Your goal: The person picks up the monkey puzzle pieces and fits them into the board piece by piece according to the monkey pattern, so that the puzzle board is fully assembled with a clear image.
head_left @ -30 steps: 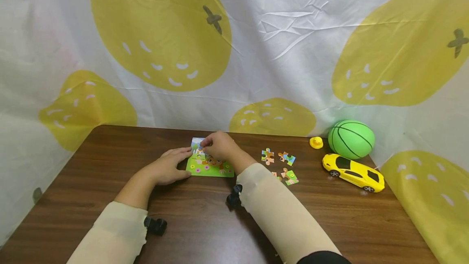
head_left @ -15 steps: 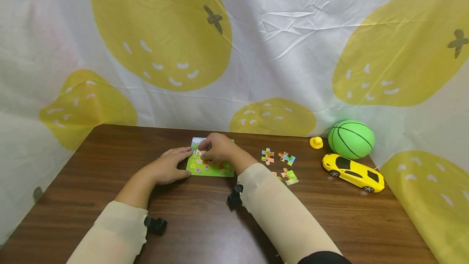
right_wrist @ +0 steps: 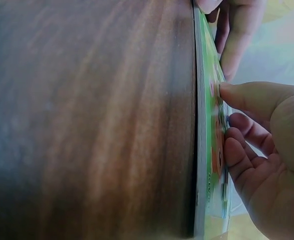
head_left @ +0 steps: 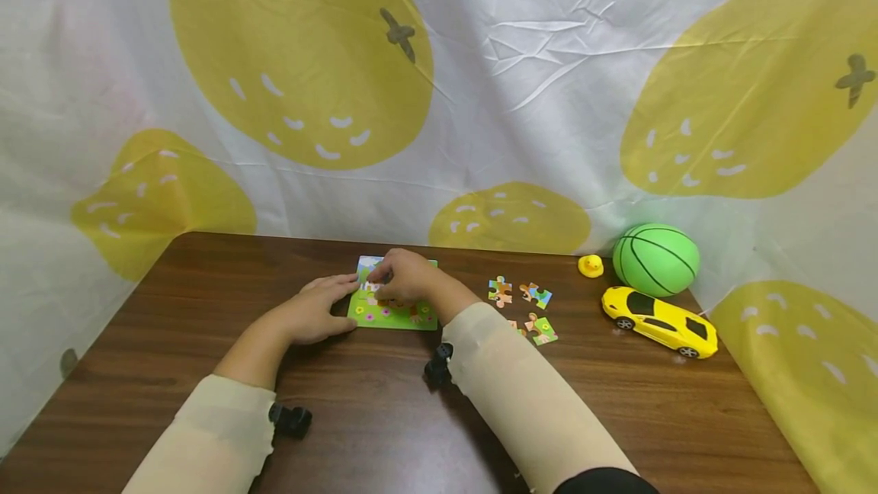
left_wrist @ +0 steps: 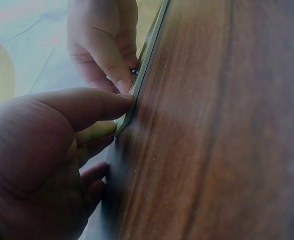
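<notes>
A puzzle board [head_left: 392, 322] with a green, flowered picture lies flat on the wooden table. My left hand [head_left: 310, 317] rests along its left side, thumb at the near corner and fingers fairly straight; the left wrist view shows that thumb [left_wrist: 111, 105] right at the board's edge. Over the middle of the board my right hand [head_left: 413, 280] is bent down, pinching a puzzle piece close to the surface. In the right wrist view its thumb [right_wrist: 242, 96] and curled fingers meet the raised pieces on the board [right_wrist: 207, 100]. The hand largely hides the piece it holds.
Right of the board lie several loose puzzle pieces, among them a brown one [head_left: 500, 292] and a green one [head_left: 543, 330]. Farther right stand a yellow rubber duck [head_left: 591, 266], a green ball [head_left: 656, 259] and a yellow toy car [head_left: 660, 322]. A lemon-patterned cloth [head_left: 466, 136] hangs behind.
My right hand has shifted slightly left and nearer on the board, its fingertips moving down from the upper part of the picture. The left hand and loose pieces have stayed put.
</notes>
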The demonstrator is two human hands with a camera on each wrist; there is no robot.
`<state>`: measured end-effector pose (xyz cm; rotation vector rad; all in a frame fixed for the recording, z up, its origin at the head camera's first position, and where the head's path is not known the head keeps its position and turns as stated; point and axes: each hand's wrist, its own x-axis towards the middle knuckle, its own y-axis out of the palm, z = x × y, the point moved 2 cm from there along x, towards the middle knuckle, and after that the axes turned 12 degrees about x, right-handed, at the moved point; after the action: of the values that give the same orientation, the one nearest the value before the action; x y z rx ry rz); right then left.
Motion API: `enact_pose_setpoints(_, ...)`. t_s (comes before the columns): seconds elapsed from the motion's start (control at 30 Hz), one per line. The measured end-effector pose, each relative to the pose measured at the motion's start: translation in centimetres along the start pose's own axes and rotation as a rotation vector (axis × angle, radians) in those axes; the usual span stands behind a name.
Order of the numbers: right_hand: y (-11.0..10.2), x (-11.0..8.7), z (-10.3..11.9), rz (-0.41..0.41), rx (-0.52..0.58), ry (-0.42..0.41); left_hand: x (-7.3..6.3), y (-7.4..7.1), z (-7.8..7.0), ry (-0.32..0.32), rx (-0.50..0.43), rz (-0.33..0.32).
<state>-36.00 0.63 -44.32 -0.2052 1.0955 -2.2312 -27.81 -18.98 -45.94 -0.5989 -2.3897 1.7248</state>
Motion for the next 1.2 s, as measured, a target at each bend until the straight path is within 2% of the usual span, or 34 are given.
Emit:
enact_pose_setpoints(0.27, 0.02, -0.09, -0.01, 0.008, 0.007, 0.016, -0.01, -0.01, -0.08, 0.005, 0.002, -0.001)
enact_pose_setpoints(0.57, -0.01, -0.27, 0.11, 0.031, -0.009, -0.005, -0.14, -0.03, -0.03, -0.001, -0.009, 0.005)
enact_pose_setpoints(1.2, -0.06, -0.07, 0.32, 0.060, 0.014, 0.032, -0.20, -0.09, -0.08, 0.013, -0.010, -0.008)
